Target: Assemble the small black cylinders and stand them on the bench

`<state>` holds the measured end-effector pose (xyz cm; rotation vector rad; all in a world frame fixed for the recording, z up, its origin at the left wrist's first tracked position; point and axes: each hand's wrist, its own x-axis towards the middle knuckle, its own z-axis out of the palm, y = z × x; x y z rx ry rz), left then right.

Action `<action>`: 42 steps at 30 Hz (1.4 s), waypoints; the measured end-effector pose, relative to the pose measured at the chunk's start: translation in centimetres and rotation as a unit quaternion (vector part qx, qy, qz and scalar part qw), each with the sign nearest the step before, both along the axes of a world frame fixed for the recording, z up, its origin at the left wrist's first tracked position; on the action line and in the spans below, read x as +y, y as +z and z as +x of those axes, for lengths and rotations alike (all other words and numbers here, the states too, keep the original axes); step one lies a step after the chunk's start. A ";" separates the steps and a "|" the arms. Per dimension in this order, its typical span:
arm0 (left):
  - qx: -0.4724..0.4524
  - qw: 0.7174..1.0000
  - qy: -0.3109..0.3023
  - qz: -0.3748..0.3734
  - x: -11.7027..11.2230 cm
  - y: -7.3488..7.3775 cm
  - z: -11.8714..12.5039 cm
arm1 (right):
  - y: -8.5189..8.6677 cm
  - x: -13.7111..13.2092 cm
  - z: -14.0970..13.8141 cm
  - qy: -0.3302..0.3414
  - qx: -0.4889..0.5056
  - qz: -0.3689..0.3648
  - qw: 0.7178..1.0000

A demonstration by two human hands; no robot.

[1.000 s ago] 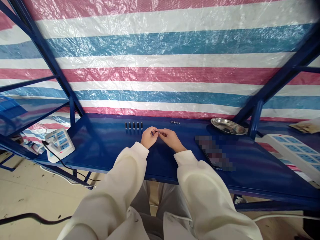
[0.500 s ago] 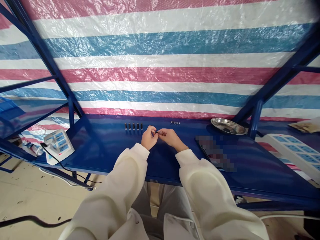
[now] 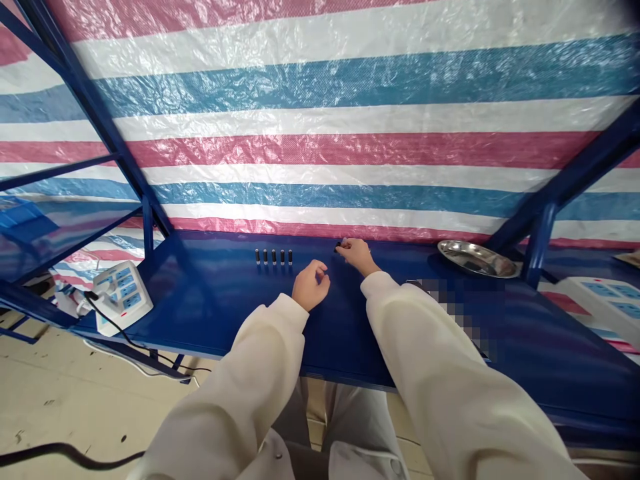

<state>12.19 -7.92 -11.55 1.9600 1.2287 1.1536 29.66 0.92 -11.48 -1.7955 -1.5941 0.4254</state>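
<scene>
My right hand (image 3: 356, 255) reaches to the back of the blue table (image 3: 215, 293), thumb and fingertips pinched on a small dark piece (image 3: 337, 247) whose kind I cannot make out. The row of small metal coils seen earlier in that area is hidden behind this hand. Nearer to me, my left hand (image 3: 311, 287) hovers with its fingers loosely curled, thumb and forefinger apart, nothing visible between them. To its left, several small black cylinders (image 3: 274, 257) with pale lower ends stand upright in a neat row.
A shiny oval metal dish (image 3: 477, 260) sits at the back right. In front of it lies a flat, pixelated device (image 3: 455, 313). White power strips (image 3: 123, 297) flank the table, the left one with a black cable. Blue posts and a striped sheet (image 3: 320, 150) close off the back.
The hands have parted. My right hand has moved away to the back right with the small dark piece; my left has drawn slightly nearer to me and loosened. The view has shifted slightly.
</scene>
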 end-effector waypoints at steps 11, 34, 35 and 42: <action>0.022 1.000 -0.015 0.009 -0.4 0.3 0.2 | -1.4 2.5 0.1 0.026 -0.054 -0.003 0.998; 0.044 0.999 0.019 0.013 -0.3 0.4 0.0 | -1.5 2.7 0.5 0.004 -0.060 -0.079 0.995; 0.050 0.998 0.037 0.011 -0.3 0.6 -0.2 | -1.5 2.6 0.5 0.003 -0.056 -0.081 0.995; 0.146 0.973 0.180 -0.012 0.1 1.3 -1.6 | -0.3 0.5 0.5 -0.001 -0.055 -0.092 0.994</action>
